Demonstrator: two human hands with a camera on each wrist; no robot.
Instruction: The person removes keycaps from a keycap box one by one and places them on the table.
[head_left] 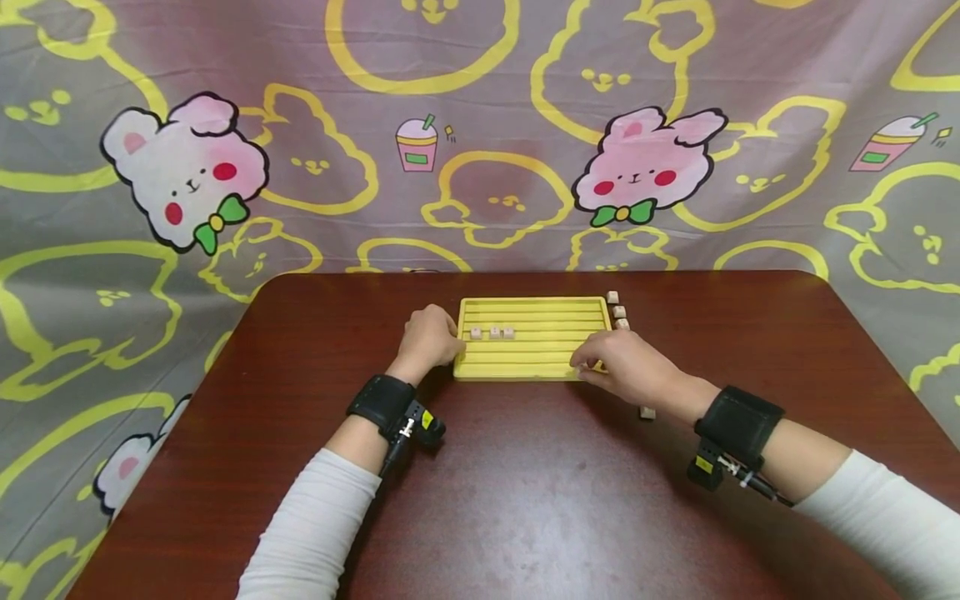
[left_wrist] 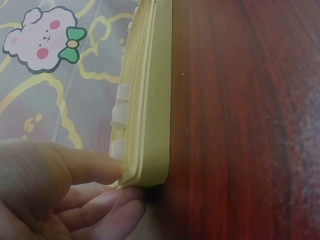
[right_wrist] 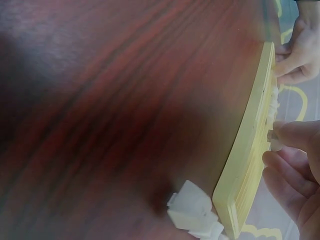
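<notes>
A yellow ridged tray [head_left: 517,358] lies on the table, with three pale keycaps [head_left: 495,332] standing in one of its middle rows towards the left. My left hand [head_left: 431,337] grips the tray's left end; in the left wrist view the thumb [left_wrist: 95,167] rests at the corner of the rim and the fingers curl against the outside. Over the tray's front right part, my right hand [head_left: 626,365] pinches a small pale keycap [right_wrist: 273,141] between thumb and fingertips, seen in the right wrist view.
Several loose keycaps [head_left: 618,312] lie in a line along the tray's right side, partly hidden by the right hand. Another keycap [head_left: 647,412] sits nearer on the brown table [head_left: 510,500]. A patterned cloth [head_left: 495,108] hangs behind the table's far edge.
</notes>
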